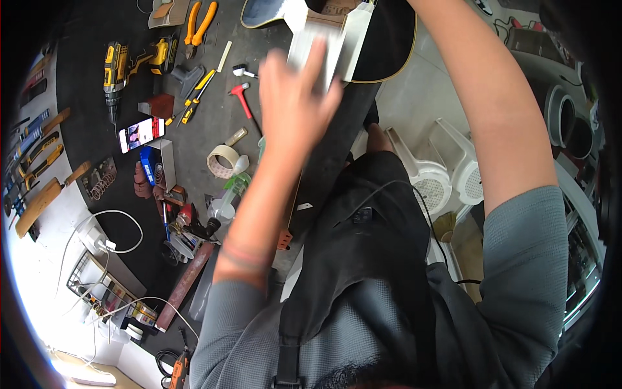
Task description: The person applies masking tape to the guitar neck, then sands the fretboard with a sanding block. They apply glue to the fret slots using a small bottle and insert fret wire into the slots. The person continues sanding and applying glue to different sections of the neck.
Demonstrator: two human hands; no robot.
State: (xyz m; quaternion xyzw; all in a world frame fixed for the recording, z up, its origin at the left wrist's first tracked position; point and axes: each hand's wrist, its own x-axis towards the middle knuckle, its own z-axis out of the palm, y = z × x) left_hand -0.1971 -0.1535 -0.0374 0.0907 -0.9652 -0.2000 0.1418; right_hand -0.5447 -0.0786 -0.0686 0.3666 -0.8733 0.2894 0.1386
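My left hand (295, 100), blurred by motion, is open over a pale, flat strip (301, 48) on a black guitar body (382, 52) with yellow edging, at the top centre of the head view; whether the fingers touch it is unclear. Further pale pieces (353, 45) flank a brown block or opening (332, 13) in the guitar's middle. My right forearm (479, 104) reaches up past the guitar's right side, and that hand is beyond the top edge. A red-headed hammer (243, 100) lies left of my left hand.
The dark bench (194, 58) holds a drill (115, 74), orange pliers (194, 32), screwdrivers (201, 97), a phone (141, 135), tape (222, 161) and several small tools. Cables and a tool rack (32, 162) are at left. White plastic stools (431, 188) stand on the floor at right.
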